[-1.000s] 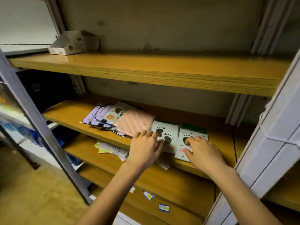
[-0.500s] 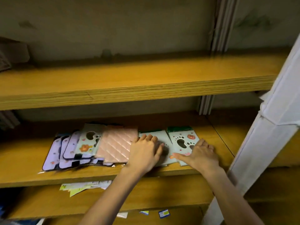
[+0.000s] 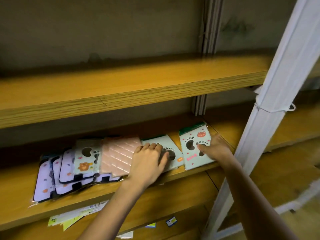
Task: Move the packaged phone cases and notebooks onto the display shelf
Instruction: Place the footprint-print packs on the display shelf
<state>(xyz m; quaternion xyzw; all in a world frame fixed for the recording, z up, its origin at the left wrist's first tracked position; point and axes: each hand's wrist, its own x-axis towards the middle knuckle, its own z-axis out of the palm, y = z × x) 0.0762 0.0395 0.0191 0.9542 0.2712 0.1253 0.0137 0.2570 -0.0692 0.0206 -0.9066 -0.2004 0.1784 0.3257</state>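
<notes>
Head view, left hand (image 3: 147, 163) covers paw-print case (image 3: 169, 140)

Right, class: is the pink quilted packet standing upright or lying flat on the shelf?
Lying flat: the pink quilted packet rests face up on the shelf, its quilted front visible from above.

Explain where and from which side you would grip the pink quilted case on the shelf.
Pinch its near edge from the open front of the shelf. The pink quilted case lies flat, that edge sits closest to that front, and the left hand covers its right side.
</notes>
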